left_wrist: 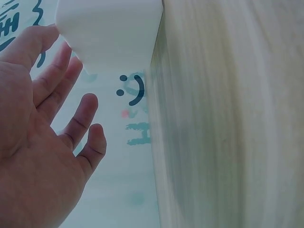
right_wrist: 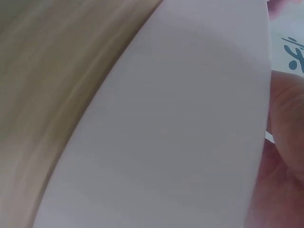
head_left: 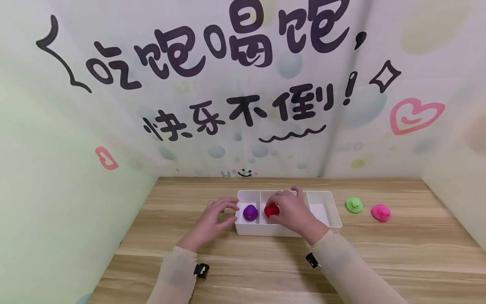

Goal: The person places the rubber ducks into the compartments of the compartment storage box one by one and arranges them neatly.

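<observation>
Behind a wood-grain table (head_left: 243, 268) we see a pale backdrop (head_left: 212, 162) printed with large black characters, hearts and soft coloured dots.

In the head view, a white divided box (head_left: 248, 230) stands on the table in front of us. Our right hand (head_left: 292, 209) reaches over its front wall, and we pinch a red toy (head_left: 271, 210) between thumb and fingers in the compartment just right of the leftmost one. A purple toy (head_left: 250, 213) sits in that leftmost compartment. Our left hand (head_left: 210, 220) is at the box's left end, fingers apart and loosely bent. To the right of the box, a green toy (head_left: 354, 204) and a pink toy (head_left: 381, 212) rest near each other on the table.

In the left wrist view, our left thumb and nearest fingertips touch the box's end wall, while the other fingers spread clear of it.

In the right wrist view, the box's long wall fills the middle; part of our right hand shows beyond its rim, and the wall hides the grip.
</observation>
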A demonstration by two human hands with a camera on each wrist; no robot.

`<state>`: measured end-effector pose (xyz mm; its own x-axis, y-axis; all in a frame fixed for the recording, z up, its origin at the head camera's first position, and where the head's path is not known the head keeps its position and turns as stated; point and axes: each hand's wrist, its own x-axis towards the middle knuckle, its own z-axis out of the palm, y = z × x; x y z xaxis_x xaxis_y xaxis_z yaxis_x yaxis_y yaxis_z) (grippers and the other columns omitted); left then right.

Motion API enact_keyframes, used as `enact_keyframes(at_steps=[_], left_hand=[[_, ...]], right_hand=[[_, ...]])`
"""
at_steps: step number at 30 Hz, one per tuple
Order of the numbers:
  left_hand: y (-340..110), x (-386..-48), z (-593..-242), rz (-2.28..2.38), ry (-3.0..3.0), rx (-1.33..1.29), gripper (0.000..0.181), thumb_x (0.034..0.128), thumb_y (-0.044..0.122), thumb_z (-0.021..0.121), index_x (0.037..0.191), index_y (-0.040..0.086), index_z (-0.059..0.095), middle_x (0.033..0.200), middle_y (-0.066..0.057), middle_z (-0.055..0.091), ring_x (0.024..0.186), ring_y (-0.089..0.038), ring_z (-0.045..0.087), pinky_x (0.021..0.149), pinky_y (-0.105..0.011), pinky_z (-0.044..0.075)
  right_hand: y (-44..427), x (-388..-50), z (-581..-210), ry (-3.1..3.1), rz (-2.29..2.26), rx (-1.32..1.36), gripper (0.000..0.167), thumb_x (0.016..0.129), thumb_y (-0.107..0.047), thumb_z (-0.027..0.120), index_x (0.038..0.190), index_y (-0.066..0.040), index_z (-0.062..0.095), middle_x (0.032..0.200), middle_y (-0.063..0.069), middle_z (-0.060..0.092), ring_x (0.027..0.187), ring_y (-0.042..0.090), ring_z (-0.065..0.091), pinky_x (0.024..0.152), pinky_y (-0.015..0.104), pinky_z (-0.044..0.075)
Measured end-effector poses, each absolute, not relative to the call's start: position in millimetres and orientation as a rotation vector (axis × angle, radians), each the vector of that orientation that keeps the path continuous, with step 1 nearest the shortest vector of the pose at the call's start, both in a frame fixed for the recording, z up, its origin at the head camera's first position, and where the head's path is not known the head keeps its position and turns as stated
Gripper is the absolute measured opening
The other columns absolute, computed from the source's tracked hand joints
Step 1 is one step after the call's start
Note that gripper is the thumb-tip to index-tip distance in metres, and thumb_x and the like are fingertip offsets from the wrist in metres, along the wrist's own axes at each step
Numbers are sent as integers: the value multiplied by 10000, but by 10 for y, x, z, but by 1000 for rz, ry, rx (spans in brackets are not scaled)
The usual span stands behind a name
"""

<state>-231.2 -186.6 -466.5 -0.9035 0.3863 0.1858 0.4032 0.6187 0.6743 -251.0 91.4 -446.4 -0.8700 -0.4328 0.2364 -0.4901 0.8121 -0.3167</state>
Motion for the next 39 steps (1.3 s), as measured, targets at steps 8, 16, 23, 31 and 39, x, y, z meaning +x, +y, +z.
enact_keyframes(at_steps=[8, 16, 23, 31, 39], left_hand=[[-1850, -2313, -4658, -1168, -2814, -679, 257, 953, 155, 740, 1204, 138, 691, 1491, 41, 581, 1209, -211, 474, 1032, -468, 481], [-1841, -2322, -4673, -1171, -2802, -687, 264, 947, 147, 742, 1206, 149, 689, 1487, 26, 583, 1203, -286, 495, 1023, -483, 486], [-1844, -2318, -4678, -1166, -2811, -669, 266, 948, 150, 742, 1210, 153, 690, 1487, 45, 582, 1197, -188, 473, 1032, -438, 482], [-1865, -2316, -4699, -1175, -2804, -673, 263, 956, 166, 739, 1214, 145, 691, 1491, 31, 584, 1216, -308, 505, 1020, -432, 474], [-1863, -2321, -4693, -1187, -2807, -684, 278, 952, 158, 741, 1223, 135, 686, 1497, 18, 581, 1216, -322, 505, 1024, -438, 474]], right_hand=[[916, -2530, -4457, -2891, 548, 730, 257, 733, -179, 926, 914, -202, 745, 939, -58, 738, 943, 174, 655, 1144, 691, 232], [907, -2555, -4463, -2932, 505, 705, 248, 749, -152, 914, 921, -188, 739, 960, -29, 743, 971, 201, 641, 1153, 687, 235], [906, -2573, -4470, -2953, 500, 710, 257, 745, -163, 921, 941, -187, 756, 997, -23, 753, 1014, 219, 636, 1164, 681, 223], [947, -2551, -4493, -2896, 599, 736, 257, 811, -238, 893, 1036, -176, 785, 1106, -7, 763, 1096, 216, 654, 1140, 641, 252], [1168, -2406, -4470, -2674, 732, 729, 194, 833, -187, 871, 998, -169, 769, 1085, -5, 728, 1133, 249, 639, 1078, 601, 313]])
